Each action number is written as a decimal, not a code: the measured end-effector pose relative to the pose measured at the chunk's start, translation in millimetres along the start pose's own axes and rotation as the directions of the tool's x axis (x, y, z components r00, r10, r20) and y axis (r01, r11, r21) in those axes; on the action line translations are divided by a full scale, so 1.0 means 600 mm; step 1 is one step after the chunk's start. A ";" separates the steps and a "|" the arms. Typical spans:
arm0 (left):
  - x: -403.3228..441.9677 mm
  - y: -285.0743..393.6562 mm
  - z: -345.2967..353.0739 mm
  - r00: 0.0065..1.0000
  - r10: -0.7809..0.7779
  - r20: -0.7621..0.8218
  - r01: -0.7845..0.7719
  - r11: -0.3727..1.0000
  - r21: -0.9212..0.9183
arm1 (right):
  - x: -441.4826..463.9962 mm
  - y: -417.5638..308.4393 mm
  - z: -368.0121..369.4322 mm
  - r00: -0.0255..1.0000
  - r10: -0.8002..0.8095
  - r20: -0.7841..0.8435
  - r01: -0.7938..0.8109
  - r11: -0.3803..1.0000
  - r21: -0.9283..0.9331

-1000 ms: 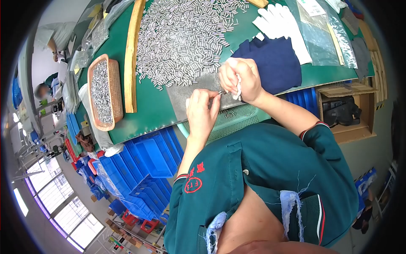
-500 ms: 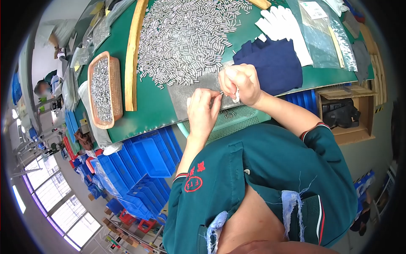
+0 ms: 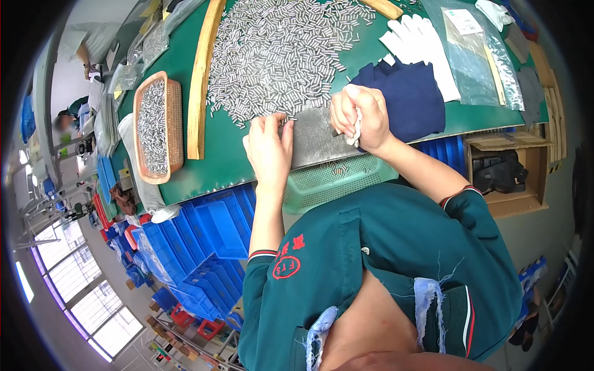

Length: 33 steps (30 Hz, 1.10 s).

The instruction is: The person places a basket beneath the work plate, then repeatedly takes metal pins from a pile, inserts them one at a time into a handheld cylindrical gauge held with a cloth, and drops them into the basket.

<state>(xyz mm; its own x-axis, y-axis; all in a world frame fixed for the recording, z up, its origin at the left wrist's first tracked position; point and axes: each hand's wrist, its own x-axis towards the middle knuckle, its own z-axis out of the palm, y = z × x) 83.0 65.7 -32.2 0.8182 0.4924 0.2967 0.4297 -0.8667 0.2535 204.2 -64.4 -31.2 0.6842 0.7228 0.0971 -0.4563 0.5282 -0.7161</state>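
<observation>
At the near edge of a big heap of small metal pins [image 3: 272,62], my left hand [image 3: 270,148] has its thumb and fingertips drawn together at a pin that shows between them. My right hand [image 3: 365,117] is closed in a fist around a crumpled white cloth [image 3: 357,131], part of which sticks out below the fingers. Under and between both hands lies a grey mat [image 3: 312,139]. Just below the table edge, a green plastic basket [image 3: 322,191] holds some pins.
An orange basket [image 3: 176,123] full of pins stands left of a wooden strip [image 3: 199,93]. Navy fabric [image 3: 408,102], white gloves [image 3: 427,55] and plastic bags [image 3: 473,55] lie right. Blue bins [image 3: 216,229] and a cardboard box [image 3: 513,201] sit below the table.
My left hand has moved left and up, from beside the right hand to the heap's edge. My right hand has shifted slightly right, still gripping the white cloth.
</observation>
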 end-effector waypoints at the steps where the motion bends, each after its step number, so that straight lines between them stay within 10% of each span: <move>1: 0.002 0.000 0.000 1.000 0.000 0.000 0.000 1.000 0.000 | 0.000 0.000 0.000 1.000 -0.005 0.001 0.005 1.000 0.003; 24: -0.019 0.053 0.005 0.969 0.182 0.164 -0.140 0.961 -0.239 | -0.002 0.000 -0.002 0.994 -0.083 -0.074 0.086 0.996 0.039; 29: -0.021 0.049 0.008 0.965 0.212 0.155 -0.168 0.951 -0.259 | -0.008 0.010 -0.006 0.972 -0.184 0.144 0.216 0.942 -0.255; 33: -0.020 0.050 0.008 0.965 0.218 0.146 -0.176 0.951 -0.256 | -0.003 0.004 -0.003 0.997 -0.071 -0.039 0.070 0.997 -0.035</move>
<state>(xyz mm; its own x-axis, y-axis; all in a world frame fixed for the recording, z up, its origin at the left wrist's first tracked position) 87.5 33.5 -32.6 0.9389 0.2746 0.2075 0.1666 -0.8901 0.4241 202.7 -65.4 -34.2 0.7368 0.6654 0.1203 -0.3876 0.5614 -0.7311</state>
